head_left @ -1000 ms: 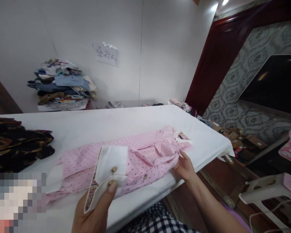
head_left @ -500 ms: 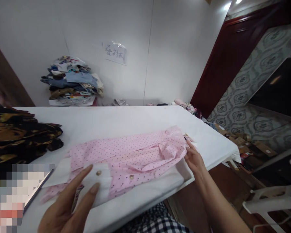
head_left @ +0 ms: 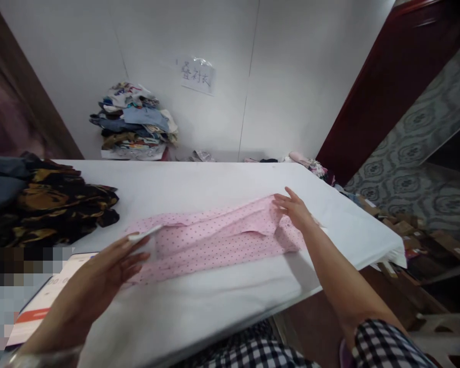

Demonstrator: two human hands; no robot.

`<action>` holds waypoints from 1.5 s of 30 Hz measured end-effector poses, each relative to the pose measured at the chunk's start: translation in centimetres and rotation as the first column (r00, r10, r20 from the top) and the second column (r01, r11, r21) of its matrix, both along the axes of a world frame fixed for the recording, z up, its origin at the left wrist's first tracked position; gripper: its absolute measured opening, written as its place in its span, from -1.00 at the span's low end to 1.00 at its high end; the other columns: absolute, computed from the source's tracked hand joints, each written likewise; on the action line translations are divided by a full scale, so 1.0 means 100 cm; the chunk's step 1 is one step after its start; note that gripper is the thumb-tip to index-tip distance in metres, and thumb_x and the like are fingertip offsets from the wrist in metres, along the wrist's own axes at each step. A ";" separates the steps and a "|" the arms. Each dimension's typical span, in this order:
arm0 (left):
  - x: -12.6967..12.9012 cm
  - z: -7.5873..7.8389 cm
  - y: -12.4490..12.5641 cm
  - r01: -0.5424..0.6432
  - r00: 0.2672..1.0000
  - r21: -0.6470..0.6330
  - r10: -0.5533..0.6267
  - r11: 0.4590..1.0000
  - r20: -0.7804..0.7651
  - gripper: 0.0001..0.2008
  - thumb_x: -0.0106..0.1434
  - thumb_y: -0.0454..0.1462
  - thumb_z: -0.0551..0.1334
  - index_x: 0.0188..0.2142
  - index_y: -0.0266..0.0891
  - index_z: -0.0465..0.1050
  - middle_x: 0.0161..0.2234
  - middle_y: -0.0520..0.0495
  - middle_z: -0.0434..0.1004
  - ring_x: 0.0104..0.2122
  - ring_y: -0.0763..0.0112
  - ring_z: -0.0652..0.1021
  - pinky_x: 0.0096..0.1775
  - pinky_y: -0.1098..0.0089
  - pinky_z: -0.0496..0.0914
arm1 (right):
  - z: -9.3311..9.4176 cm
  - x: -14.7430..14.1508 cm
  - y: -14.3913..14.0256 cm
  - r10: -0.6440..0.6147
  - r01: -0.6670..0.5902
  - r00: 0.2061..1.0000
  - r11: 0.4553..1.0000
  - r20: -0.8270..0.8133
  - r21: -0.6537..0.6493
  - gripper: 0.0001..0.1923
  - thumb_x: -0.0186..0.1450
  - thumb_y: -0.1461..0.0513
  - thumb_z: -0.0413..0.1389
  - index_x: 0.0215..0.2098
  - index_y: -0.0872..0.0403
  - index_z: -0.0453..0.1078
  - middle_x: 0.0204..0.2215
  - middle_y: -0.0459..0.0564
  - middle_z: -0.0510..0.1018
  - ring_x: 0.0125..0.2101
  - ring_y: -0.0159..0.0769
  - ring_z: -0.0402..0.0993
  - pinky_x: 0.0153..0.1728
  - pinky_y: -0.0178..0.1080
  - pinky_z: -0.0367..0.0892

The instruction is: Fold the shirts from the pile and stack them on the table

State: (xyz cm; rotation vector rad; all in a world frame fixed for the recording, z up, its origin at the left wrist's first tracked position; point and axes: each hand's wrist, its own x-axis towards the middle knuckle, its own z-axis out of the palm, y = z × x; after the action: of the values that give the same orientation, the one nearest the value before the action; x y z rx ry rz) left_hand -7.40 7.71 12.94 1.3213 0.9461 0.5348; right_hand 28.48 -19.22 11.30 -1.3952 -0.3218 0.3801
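Note:
A pink shirt (head_left: 214, 245) with dark polka dots lies in a long narrow strip across the white-covered table (head_left: 230, 181). At the strip's left end, my left hand (head_left: 117, 260) grips the shirt's white cuff, with the cuff's edge showing between thumb and fingers. My right hand (head_left: 295, 207) rests over the right end of the shirt, its fingers stretched out and touching the cloth's far edge. Part of the shirt at that end is hidden behind this hand and wrist.
Dark patterned clothes (head_left: 57, 199) are heaped at the left. A lit phone (head_left: 34, 312) lies near my left forearm. Beyond the table's far edge stands a pile of folded clothes (head_left: 138, 120). Cardboard boxes (head_left: 410, 227) are on the right.
My left hand has lifted the buttoned cuff and turned it over, away from me. The near part of the shirt now lies folded over. My right hand has moved onto the shirt's far edge.

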 end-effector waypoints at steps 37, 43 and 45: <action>0.056 -0.044 0.094 0.628 0.521 0.519 0.182 0.580 -0.834 -0.63 0.22 0.03 -0.06 -0.44 -0.17 0.27 -0.53 -0.07 0.47 -0.40 0.04 0.56 -0.36 0.28 0.33 | -0.078 0.126 -0.031 -0.141 0.456 0.861 0.638 0.489 -0.620 -0.62 0.18 0.11 0.07 -0.11 0.10 0.49 -0.21 0.11 0.59 -0.17 -0.11 0.47 -0.09 -0.14 0.29; 0.052 -0.059 0.111 0.619 0.533 0.501 0.144 0.605 -0.834 -0.66 0.18 0.05 -0.02 -0.43 -0.15 0.22 -0.49 -0.07 0.45 -0.34 0.00 0.55 -0.32 0.27 0.34 | -0.069 0.123 -0.036 -0.114 0.463 0.829 0.689 0.548 -0.557 -0.62 0.19 0.23 0.01 -0.06 0.08 0.46 -0.01 0.09 0.50 -0.04 -0.17 0.41 0.02 -0.15 0.25; 0.050 -0.064 0.116 0.596 0.549 0.505 0.143 0.624 -0.824 -0.67 0.17 0.05 -0.01 -0.43 -0.14 0.22 -0.52 -0.05 0.41 -0.36 0.02 0.53 -0.32 0.27 0.33 | -0.072 0.121 -0.037 -0.042 0.406 0.836 0.718 0.547 -0.566 -0.68 0.14 0.26 0.07 -0.15 0.06 0.50 -0.01 0.05 0.50 -0.03 -0.20 0.40 0.03 -0.18 0.24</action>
State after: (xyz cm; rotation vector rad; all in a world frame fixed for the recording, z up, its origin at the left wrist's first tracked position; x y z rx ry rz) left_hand -2.36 19.31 6.49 2.6019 1.2893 -0.0130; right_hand 40.54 -22.90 4.07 -2.2347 -0.4494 -0.1257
